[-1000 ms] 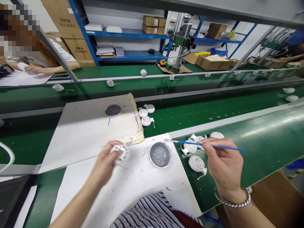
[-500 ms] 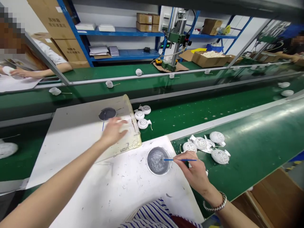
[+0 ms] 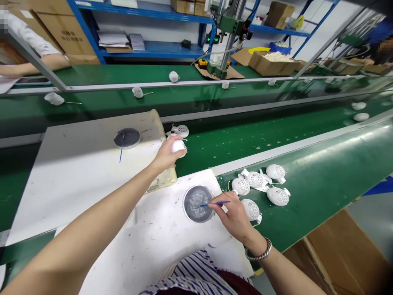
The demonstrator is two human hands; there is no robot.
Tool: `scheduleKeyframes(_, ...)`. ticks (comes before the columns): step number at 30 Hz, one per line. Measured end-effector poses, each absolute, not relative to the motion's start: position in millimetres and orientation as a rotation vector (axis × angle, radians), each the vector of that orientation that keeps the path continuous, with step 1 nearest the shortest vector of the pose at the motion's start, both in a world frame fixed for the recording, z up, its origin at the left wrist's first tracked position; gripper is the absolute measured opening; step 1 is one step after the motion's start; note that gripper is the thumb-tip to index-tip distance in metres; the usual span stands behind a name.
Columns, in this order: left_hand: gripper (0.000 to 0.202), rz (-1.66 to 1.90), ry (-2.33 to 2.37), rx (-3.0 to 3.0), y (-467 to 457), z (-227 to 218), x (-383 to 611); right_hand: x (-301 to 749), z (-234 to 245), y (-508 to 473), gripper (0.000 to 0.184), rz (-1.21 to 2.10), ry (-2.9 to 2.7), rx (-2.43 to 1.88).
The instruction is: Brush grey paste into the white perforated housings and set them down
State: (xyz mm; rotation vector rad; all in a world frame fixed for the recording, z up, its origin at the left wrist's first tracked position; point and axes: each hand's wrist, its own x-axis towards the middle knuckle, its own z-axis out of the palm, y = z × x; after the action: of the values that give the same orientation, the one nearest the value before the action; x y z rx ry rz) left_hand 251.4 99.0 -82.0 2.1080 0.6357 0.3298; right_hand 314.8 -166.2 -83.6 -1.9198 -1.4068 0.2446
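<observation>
My right hand (image 3: 235,217) pinches a thin blue brush (image 3: 216,203), its tip over the gray dish (image 3: 184,203). My left hand (image 3: 166,155) is closed around a white round part (image 3: 179,146).

Long parallel runs of green conveyor belt (image 3: 245,139), a grey metal rail (image 3: 184,82) alongside. Beyond, a blue steel shelving rack (image 3: 147,54) with stacked white papers (image 3: 113,39) and brown cardboard cartons (image 3: 183,5). In front of it, a green pillar-mounted bench press (image 3: 229,24), then an open cardboard box of pale loose pieces (image 3: 270,67). At far left, a co-worker's bare forearm (image 3: 52,61) below a white sleeve.
</observation>
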Motion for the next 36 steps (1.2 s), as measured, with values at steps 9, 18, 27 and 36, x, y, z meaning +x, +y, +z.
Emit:
scheduleKeyframes(9, 0.046, 0.296, 0.487, 0.726, 21.8, -28.3, 141.6, 316.6, -77.0, -167.2, 0.012, 0.452, -0.932, -1.838)
scheduleKeyframes(18, 0.027, 0.335, 0.639, 0.853, -3.8, -20.2, 124.5, 321.8, -77.3, -181.7, 0.015, 0.439, -0.789, -1.891)
scheduleKeyframes(27, 0.018, 0.389, 0.925, 0.640, -23.5, -16.8, 137.1, 326.2, -53.8, -180.1, 0.027, 0.479, -0.492, -1.525)
scheduleKeyframes(36, 0.017, 0.327, 0.796, 0.650, -40.1, -15.9, 139.5, 304.4, -16.4, -162.2, 0.016, 0.566, -0.540, -1.312)
